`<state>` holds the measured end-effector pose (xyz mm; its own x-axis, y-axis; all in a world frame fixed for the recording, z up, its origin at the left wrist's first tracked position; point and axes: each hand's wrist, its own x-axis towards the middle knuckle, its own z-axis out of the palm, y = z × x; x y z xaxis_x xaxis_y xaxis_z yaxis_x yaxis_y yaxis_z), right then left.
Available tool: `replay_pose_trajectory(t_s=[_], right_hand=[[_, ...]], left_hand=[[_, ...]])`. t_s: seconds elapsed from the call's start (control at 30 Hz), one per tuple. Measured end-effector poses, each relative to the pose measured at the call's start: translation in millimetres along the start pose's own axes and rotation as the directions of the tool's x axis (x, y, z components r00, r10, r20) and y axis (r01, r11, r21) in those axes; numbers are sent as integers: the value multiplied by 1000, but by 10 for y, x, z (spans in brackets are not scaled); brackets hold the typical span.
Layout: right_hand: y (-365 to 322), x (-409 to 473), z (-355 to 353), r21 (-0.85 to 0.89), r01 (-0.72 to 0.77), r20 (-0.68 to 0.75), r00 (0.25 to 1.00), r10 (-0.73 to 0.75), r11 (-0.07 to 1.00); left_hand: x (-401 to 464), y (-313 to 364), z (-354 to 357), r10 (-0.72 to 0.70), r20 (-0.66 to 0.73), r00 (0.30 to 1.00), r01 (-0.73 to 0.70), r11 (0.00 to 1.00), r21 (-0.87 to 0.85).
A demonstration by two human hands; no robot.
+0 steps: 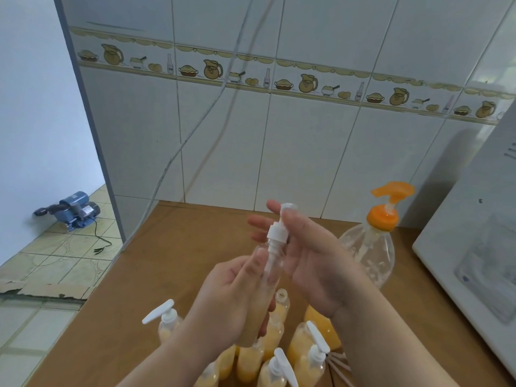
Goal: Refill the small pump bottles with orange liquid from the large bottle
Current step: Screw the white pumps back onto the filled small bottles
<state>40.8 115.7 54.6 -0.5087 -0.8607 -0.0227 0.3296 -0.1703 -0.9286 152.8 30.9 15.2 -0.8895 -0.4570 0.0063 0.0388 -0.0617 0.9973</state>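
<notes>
Small pump bottles [268, 356] with orange liquid stand in a bunch on the brown table [125, 317], near the bottom edge. 1 open bottle [282, 298] has no top. Above them, the left hand [231, 297] curls around a small bottle [265, 286] and holds it up. The right hand [310, 258] pinches its white pump top [276, 233], with the other fingers spread out. Farther right, the large bottle [371, 252] with an orange pump stands on the table, beside a white box [474, 247].
</notes>
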Motion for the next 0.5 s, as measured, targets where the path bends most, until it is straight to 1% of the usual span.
replay_pose_trajectory(t_s=[0.07, 0.1, 0.13, 0.2, 0.23, 0.27, 0.33, 0.4, 0.5], right_hand=[[-12, 18, 0, 99, 26, 0, 1000, -27, 995], [-8, 36, -4, 106, 46, -20, 999, -44, 993], [6, 59, -9, 76, 66, -45, 997, -62, 995], [18, 84, -16, -58, 79, -76, 994, -83, 995], [8, 81, -24, -131, 67, -70, 995, -77, 989], [-6, 76, -39, -159, 53, -49, 997, -62, 986], [-41, 67, -66, -92, 35, -25, 999, -38, 995], [-54, 69, -73, -53, 43, -55, 997, -46, 998], [-21, 85, -71, -124, 54, -102, 992, -67, 991]], left_hand=[[29, -8, -3, -33, -17, 999, 32, 999, -27], [36, -13, -1, -46, -16, 999, 45, 999, -28], [39, -21, 3, -55, -10, 998, 54, 998, -30], [43, -25, 14, -67, 5, 998, 67, 997, -32], [46, -18, 14, -73, 6, 997, 73, 997, -35], [54, -8, 9, -75, 6, 997, 75, 996, -42], [74, 15, -12, -64, -1, 998, 64, 997, -46], [87, 22, -21, -53, 3, 999, 53, 998, -20], [75, 24, 1, -41, 2, 999, 41, 998, 55]])
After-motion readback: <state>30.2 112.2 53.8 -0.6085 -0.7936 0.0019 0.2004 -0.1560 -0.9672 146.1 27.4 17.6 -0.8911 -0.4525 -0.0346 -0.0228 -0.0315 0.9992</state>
